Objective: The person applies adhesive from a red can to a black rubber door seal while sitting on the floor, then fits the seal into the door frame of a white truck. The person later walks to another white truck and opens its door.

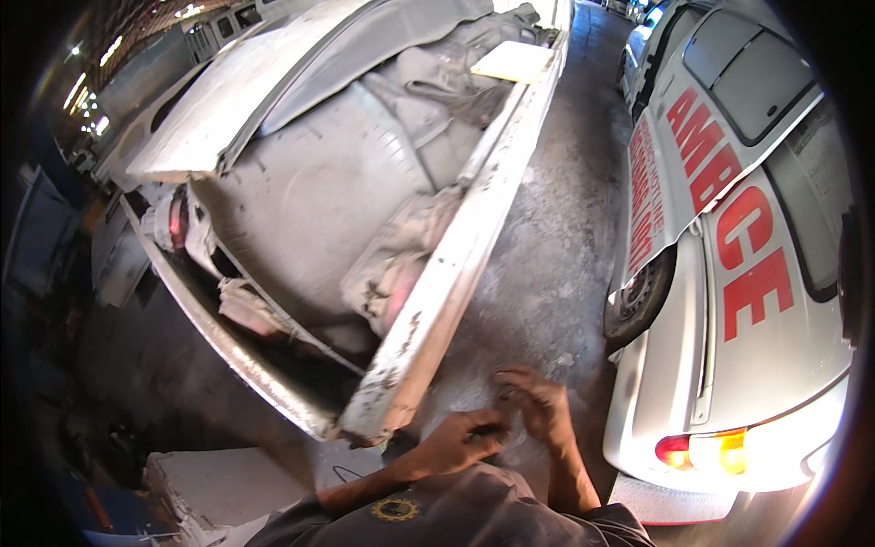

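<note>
My left hand point(465, 439) is in front of my chest, its fingers curled inward; a dark spot shows between thumb and fingers, too small to name. Just to its right and a little farther off, my right hand point(536, 404) is raised with fingers loosely bent toward the left and nothing visible in them. The hands are close together but apart. Nearest to them is the corner of a long, worn white body panel point(428, 328) on a stripped white vehicle point(273, 82). Its rear compartment point(310, 182) lies exposed, grey and dusty inside.
A curved bumper point(237, 360) spans the vehicle's rear. Crumpled material point(392, 264) lies inside, and a pale flat board point(513, 62) rests on the far side edge. At right stands a silver ambulance point(674, 383) with a lit tail lamp point(702, 453). A white box-like piece point(223, 483) sits lower left.
</note>
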Motion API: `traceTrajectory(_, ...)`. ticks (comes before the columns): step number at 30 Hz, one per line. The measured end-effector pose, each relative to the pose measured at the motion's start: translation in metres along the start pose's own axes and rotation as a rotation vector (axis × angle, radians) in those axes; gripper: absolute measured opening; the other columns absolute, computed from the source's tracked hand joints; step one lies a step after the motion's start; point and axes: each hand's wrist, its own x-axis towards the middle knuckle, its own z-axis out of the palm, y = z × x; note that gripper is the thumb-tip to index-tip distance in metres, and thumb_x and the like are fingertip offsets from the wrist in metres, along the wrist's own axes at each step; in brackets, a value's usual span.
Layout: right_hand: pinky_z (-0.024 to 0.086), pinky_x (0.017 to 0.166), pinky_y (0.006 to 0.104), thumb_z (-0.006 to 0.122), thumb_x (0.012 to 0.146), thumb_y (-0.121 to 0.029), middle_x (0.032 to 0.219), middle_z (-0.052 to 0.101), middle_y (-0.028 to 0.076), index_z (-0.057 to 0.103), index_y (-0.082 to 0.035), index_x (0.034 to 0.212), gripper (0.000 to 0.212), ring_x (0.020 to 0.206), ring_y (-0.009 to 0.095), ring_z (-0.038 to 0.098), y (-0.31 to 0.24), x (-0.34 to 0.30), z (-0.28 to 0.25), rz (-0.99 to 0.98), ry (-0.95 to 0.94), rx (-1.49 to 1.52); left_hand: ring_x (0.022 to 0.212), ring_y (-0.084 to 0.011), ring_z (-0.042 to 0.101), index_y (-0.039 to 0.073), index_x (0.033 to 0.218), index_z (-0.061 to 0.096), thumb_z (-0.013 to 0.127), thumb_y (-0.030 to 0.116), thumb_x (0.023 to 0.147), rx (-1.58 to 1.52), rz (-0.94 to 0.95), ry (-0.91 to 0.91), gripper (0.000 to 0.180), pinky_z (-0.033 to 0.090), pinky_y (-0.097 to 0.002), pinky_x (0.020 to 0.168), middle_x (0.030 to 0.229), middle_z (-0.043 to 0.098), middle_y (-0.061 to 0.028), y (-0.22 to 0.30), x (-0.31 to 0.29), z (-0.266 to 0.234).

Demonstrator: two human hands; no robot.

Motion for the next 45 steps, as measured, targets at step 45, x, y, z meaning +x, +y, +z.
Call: traceTrajectory(45,0.053,0.070,0.0296,0.073,0.078,-0.004,0.093,0.066,0.009,0.061,0.001,0.111,0.035,0.079,0.016,0.065,0.101,0.449,-0.256,-0.531,0.368,-0.165,0.081,-0.0163,0.060,-0.003,0.109,0.060,0.057,0.019,0.090,0.161,-0.304,0.853,0.030,0.049,-0.0281,0.072,0.090,0.064,-0.0090,-0.149,0.339,-0.272)
